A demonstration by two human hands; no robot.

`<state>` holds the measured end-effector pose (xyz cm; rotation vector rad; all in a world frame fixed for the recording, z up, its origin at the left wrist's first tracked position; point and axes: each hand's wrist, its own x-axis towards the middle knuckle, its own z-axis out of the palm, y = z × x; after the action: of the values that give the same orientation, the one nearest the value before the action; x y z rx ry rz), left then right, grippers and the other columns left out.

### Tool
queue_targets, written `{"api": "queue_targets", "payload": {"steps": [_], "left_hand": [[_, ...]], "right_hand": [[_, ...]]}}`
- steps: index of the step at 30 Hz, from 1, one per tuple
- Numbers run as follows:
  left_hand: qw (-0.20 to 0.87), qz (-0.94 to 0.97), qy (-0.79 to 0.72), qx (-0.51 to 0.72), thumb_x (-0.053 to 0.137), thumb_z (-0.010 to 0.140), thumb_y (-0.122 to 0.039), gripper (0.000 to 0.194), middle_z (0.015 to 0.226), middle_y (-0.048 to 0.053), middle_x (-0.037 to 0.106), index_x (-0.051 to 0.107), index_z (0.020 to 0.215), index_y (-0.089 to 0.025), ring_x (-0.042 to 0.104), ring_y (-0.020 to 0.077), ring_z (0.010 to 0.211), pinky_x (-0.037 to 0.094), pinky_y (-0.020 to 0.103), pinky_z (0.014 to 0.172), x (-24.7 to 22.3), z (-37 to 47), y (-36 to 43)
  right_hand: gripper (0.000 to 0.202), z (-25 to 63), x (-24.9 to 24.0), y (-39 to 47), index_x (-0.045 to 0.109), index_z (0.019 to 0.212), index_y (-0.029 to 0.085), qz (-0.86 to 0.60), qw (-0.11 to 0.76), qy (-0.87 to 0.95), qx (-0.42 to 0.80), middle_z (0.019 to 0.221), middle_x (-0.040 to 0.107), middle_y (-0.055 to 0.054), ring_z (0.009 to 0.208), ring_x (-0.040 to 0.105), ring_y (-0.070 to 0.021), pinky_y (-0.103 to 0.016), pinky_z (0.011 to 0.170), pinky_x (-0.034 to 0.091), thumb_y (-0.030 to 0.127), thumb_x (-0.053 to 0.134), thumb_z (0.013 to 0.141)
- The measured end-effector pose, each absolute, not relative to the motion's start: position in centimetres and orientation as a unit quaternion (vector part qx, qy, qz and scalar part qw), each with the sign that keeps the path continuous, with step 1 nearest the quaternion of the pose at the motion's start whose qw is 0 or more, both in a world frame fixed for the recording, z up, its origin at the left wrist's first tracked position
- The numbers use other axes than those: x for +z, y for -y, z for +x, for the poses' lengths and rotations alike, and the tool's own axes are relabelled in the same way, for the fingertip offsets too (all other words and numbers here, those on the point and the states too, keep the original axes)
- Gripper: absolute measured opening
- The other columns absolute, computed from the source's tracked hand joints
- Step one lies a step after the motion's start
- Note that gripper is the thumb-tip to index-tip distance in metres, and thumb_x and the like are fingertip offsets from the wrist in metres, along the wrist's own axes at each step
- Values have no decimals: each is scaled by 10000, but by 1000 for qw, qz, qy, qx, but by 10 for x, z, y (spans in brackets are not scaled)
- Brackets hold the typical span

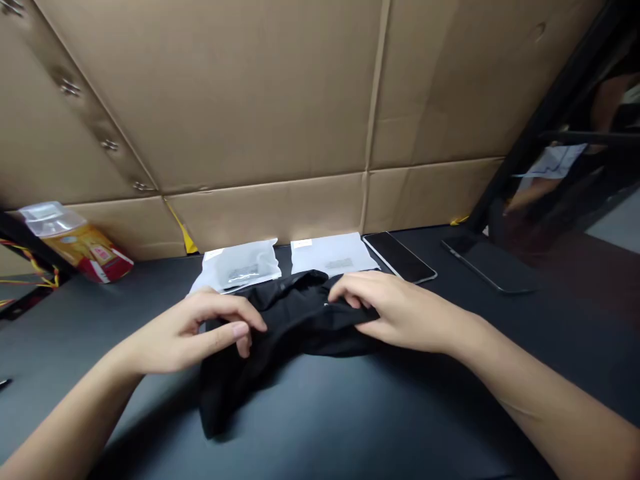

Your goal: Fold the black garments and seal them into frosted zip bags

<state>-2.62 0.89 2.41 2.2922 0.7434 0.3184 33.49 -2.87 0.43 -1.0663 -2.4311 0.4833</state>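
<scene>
A crumpled piece of black cloth [295,320] lies across the dark tabletop in front of me, perhaps a garment; its exact kind does not show. One end of it trails toward me at the left. My left hand [200,330] is over the cloth's left part, with thumb and forefinger loosely apart and the other fingers partly hidden. On the other side, my right hand [395,307] has its bent fingers on top of the cloth and its thumb below, gripping the right part. A tiny pale mark shows on the fabric near the right fingertips.
Behind the cloth lie two frosted plastic packets, a left one [245,263] and a right one [333,253]. A phone [400,257] and another dark phone-like slab [490,263] are farther right. A plastic jar [77,243] leans at left. Cardboard [270,100] walls the back; another person's arm [533,193] shows beyond.
</scene>
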Motion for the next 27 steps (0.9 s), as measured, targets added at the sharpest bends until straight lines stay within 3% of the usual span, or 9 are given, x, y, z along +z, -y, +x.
{"api": "queue_targets", "payload": {"steps": [3, 6, 8, 10, 12, 15, 18, 22, 27], "left_hand": [[491, 816, -296, 70, 542, 1079, -426, 304, 854, 78, 807, 730, 1206, -224, 774, 190, 725, 612, 264, 671, 24, -26, -4], [452, 824, -336, 60, 510, 1085, -446, 331, 839, 57, 783, 735, 1196, -230, 733, 162, 638, 581, 239, 571, 19, -18, -4], [322, 883, -333, 70, 504, 1090, -388, 290, 908, 42, 783, 750, 1171, -258, 743, 160, 753, 604, 253, 681, 12, -10, -7], [193, 930, -302, 85, 527, 1078, -326, 253, 1090, 52, 782, 752, 1188, -286, 745, 191, 994, 607, 319, 909, 2, -4, -11], [107, 947, -289, 92, 577, 1056, -325, 278, 1347, 80, 713, 721, 1293, -314, 669, 252, 1248, 549, 425, 1087, -9, -2, -15], [50, 946, -312, 70, 643, 1021, -425, 485, 1583, 113, 557, 591, 1496, -340, 534, 348, 1438, 493, 563, 1157, -17, -6, -17], [73, 946, -312, 45, 688, 984, -511, 590, 1539, 123, 593, 561, 1527, -319, 579, 342, 1390, 524, 524, 1128, -13, -9, -15], [98, 947, -298, 69, 584, 1060, -428, 408, 1369, 96, 676, 628, 1443, -296, 655, 255, 1249, 555, 395, 1055, -9, -3, -13], [29, 943, -313, 110, 462, 1109, -362, 345, 1246, 93, 715, 688, 1349, -259, 660, 247, 1155, 540, 405, 1001, -19, -8, -29]], "right_hand": [[247, 339, 21, 41, 797, 987, 241, -315, 121, 864, 374, 867, 661, 18, 775, 638, -161, -268, 695, 513, 192, 895, 766], [226, 342, 25, 45, 841, 1020, 234, -283, 28, 787, 547, 850, 713, -1, 735, 655, -151, -248, 650, 520, 406, 840, 873], [277, 340, 20, 41, 836, 1088, 232, -316, 70, 782, 533, 840, 724, -10, 716, 649, -146, -243, 630, 506, 455, 762, 941], [375, 335, 13, 37, 798, 1232, 244, -362, 118, 801, 461, 820, 719, 2, 661, 628, -135, -235, 585, 473, 467, 768, 933], [469, 331, 7, 34, 762, 1331, 258, -387, 104, 824, 401, 793, 719, 15, 609, 615, -128, -231, 545, 439, 437, 806, 899], [452, 330, 3, 32, 803, 1277, 268, -393, 50, 844, 362, 751, 716, 17, 607, 623, -133, -230, 535, 419, 414, 847, 852], [469, 335, 4, 33, 798, 1287, 283, -401, -15, 804, 439, 710, 689, 37, 524, 585, -105, -212, 507, 422, 446, 837, 849], [436, 345, 9, 32, 798, 1270, 243, -374, -93, 699, 602, 709, 668, 35, 415, 530, -64, -181, 443, 431, 459, 785, 891], [399, 347, 9, 23, 785, 1230, 213, -358, 74, 706, 606, 696, 593, 45, 449, 475, -58, -162, 401, 379, 490, 732, 947]]}}
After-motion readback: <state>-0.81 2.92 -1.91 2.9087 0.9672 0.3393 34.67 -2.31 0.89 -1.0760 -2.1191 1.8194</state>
